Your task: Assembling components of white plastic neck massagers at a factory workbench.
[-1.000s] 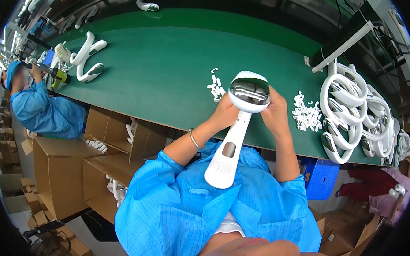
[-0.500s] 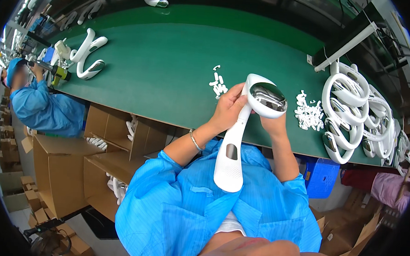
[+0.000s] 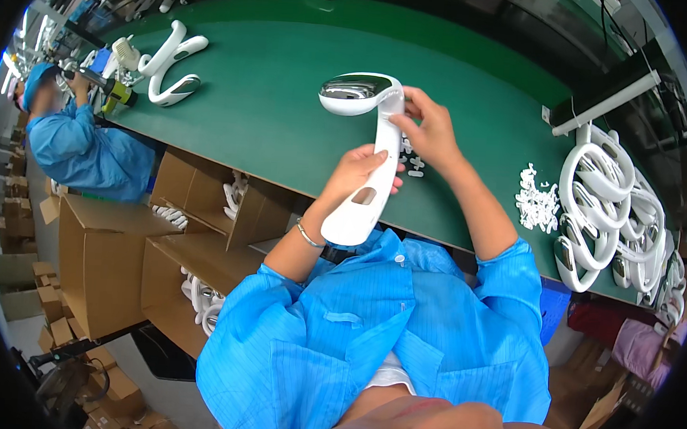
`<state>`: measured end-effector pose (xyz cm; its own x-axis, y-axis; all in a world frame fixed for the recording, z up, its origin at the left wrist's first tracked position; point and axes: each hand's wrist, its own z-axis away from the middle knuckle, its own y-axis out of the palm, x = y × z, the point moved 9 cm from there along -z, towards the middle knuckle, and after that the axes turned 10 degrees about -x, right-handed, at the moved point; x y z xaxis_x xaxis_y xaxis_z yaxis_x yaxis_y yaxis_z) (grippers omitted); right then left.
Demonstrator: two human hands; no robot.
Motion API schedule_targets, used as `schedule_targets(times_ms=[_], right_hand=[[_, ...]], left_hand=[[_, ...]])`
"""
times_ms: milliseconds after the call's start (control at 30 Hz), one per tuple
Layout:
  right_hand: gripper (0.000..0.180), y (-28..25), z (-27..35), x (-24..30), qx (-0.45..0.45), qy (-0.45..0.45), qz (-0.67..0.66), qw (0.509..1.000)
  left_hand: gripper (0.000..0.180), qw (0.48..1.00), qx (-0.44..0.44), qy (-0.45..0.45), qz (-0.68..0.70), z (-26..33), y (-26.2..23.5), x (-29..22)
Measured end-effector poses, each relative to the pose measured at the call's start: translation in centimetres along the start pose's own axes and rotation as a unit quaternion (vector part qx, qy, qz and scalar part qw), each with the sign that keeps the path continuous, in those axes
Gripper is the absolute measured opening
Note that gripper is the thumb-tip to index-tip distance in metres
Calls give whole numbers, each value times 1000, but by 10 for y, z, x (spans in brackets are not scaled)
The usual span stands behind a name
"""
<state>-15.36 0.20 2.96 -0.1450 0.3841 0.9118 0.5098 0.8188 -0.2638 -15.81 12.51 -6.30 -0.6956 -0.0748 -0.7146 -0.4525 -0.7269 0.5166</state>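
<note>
A white hook-shaped plastic device [image 3: 388, 135] is held up over the near side of the green table, its rounded head with a mirror-like panel at the upper left. A dark oval window shows in its wide lower end. My left hand [image 3: 354, 174] is closed round the lower shaft, with fingertips coming out on the far side. My right hand [image 3: 431, 129] grips the upper bend, thumb and fingers against its right side. Small white plastic parts [image 3: 415, 169] lie on the table just behind the device, partly hidden by it and my right hand.
A heap of small white parts [image 3: 537, 201] lies at right, beside stacked white curved devices [image 3: 596, 202]. More curved devices [image 3: 168, 62] rest at far left. A co-worker in blue [image 3: 88, 148] holds a power driver there. Open cardboard boxes [image 3: 104, 271] stand left below the table edge [image 3: 282, 186].
The device has turned, its mirrored head swinging from the right to the upper left. My left hand now holds lower on the shaft; my right hand has come up to the bend.
</note>
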Motion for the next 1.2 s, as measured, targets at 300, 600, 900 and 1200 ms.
schedule_targets(times_ms=[300,600,900,1200], right_hand=[[18,21,-25,-43,112,-222,351,903],[12,-24,-9,-46,-36,142,-104,984],[10,-10,43,-12,-8,205,-225,953],[22,-18,58,-40,-24,215,-175,961]], left_hand=[[29,996,-75,52,1,5,-34,-38],[31,996,-61,57,22,5,-19,-35],[38,996,24,80,22,9,17,-19],[32,993,6,117,3,6,47,-23]])
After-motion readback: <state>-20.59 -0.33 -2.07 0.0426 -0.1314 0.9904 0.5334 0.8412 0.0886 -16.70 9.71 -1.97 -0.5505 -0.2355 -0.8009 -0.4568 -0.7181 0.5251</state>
